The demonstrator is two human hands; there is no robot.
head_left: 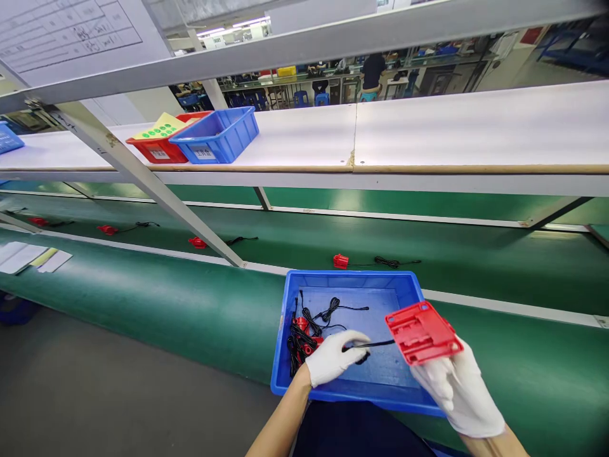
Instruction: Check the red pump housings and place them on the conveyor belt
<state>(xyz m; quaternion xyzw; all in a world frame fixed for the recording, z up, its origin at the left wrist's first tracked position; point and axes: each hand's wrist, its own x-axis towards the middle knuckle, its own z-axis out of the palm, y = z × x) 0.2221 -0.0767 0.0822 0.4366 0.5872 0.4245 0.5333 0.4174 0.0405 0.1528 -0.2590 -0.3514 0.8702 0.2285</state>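
Fingers of left hand (pixel 333 358), white-gloved: closed in a pinch on black cable (pixel 380 344), above blue tub (pixel 352 274). Fingers of right hand (pixel 459 387), also gloved: gripped red plastic plate (pixel 425 333) from below and at its near edge. Held the plate over the right side of the tub, recessed face up. Ran the cable from left hand to the plate's edge; did not show the joint.

Extent done and left: showed one plate in hand, still out of the tub. Lay bunched at the tub's left side: red parts (pixel 302 325) and coiled cables (pixel 334 304). Lay spaced along green belt (pixel 285 231) beyond: four red pieces (pixel 340 261), each beside dark cable. Did not reveal which were finished.

Brands: found none legible. Labels: bore Chinese characters on small blue box (pixel 238 139), apparently 工具盒; carried another on red box (pixel 143 149), too small to read surely. Held yellow sheet (pixel 164 125) with green round marks in the red box. Hung at upper left: paper form (pixel 71 38), ruled and handwritten, not readable. Lay on green counter (pixel 214 298), far left: loose papers (pixel 19 257).
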